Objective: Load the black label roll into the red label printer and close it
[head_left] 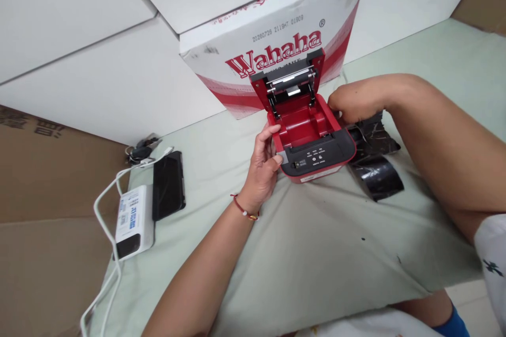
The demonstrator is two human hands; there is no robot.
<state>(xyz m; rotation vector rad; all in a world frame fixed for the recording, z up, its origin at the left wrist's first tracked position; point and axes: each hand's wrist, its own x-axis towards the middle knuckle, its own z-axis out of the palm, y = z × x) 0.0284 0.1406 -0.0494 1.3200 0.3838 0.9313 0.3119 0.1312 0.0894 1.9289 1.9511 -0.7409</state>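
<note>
Gripping the red printer [302, 129] by its left side, the left hand [264, 160] was clamped on the casing, with its thumb pressed at the grey patch near the front corner and its fingers bent over the side edge. A red string bracelet [245, 212] circled that wrist.

The right hand [358, 97] was beside the printer's right rear side, its fingers curled inward and the tips mostly out of sight; whether they were closed on anything, I cannot tell. Just below it lay crumpled black plastic [375, 139] and a curved shiny black piece [379, 176].

The printer sat on a pale green cloth [316, 253], its lid [292, 76] raised and the red hollow inside bare. Close behind it stood a white and red carton [276, 47]. Well to the left, a black phone [168, 184] lay beside a white power bank [136, 210], with a white cable [98, 205] near them.
</note>
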